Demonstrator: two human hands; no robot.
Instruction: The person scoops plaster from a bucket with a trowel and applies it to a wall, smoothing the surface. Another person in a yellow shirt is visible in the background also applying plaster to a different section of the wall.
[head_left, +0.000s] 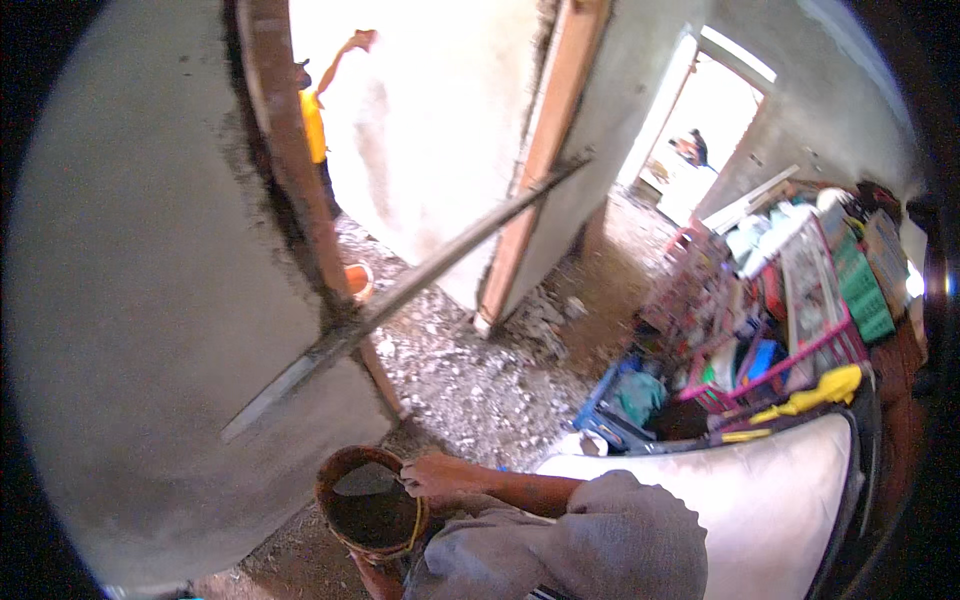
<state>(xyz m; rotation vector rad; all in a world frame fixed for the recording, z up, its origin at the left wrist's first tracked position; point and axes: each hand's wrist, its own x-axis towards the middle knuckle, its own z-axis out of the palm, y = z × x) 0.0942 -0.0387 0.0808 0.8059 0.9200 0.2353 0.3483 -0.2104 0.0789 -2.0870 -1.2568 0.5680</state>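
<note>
A bucket of grey, mortar-like material sits low in front of me. My right hand is closed at its rim on what looks like a trowel, whose metal blade lies over the material inside. Below the bucket shows skin of my left arm or hand; its fingers are hidden behind the bucket. A long straight bar slants across the doorway ahead, against the plastered wall on my left.
A co-worker in yellow reaches up beyond the wooden frame, near an orange bucket. Another person is in the far doorway. Rubble covers the floor. Piled crates and goods and a pale padded slab fill the right.
</note>
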